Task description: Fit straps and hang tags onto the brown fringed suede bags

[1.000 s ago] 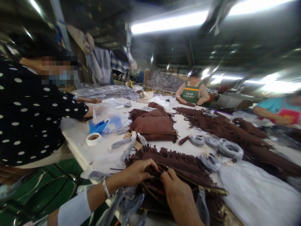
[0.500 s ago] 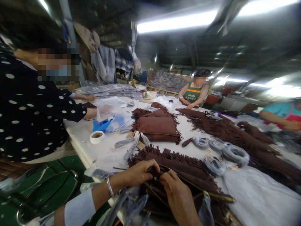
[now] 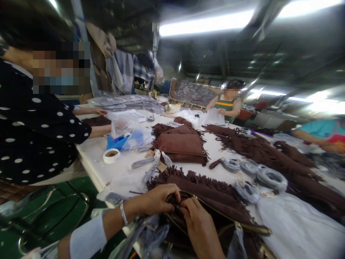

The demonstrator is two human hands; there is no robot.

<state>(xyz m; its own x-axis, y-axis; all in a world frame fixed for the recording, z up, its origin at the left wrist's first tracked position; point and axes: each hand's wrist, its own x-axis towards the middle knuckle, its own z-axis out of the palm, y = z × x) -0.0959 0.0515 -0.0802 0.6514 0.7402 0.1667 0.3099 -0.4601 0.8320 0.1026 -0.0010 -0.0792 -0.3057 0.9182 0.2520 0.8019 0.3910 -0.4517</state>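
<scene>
A dark brown fringed bag (image 3: 210, 194) lies in front of me, its brass-toned zipper open. At the left end of the opening, my left hand (image 3: 159, 199) pinches the bag with thumb and bent fingers. My right hand (image 3: 199, 223) reaches into the opening, its fingertips closed close beside the left ones on a dark inner part of the bag. What exactly sits between the fingertips is too dark to make out. Plastic-wrapped hardware (image 3: 237, 241) hangs at the bag's near side.
Another brown fringed bag (image 3: 180, 145) lies beyond. Wrapped coiled straps (image 3: 271, 176) and white sheeting (image 3: 299, 216) are at right, a tape roll (image 3: 111, 156) and blue plastic (image 3: 118, 142) at left. A co-worker in polka dots (image 3: 35, 126) stands left; another co-worker (image 3: 226, 102) is across the table.
My hands stay at the bag's opening, with the right fingers shifted slightly left. The co-worker across the table now holds up a white plastic bag. The left co-worker's arms have moved slightly.
</scene>
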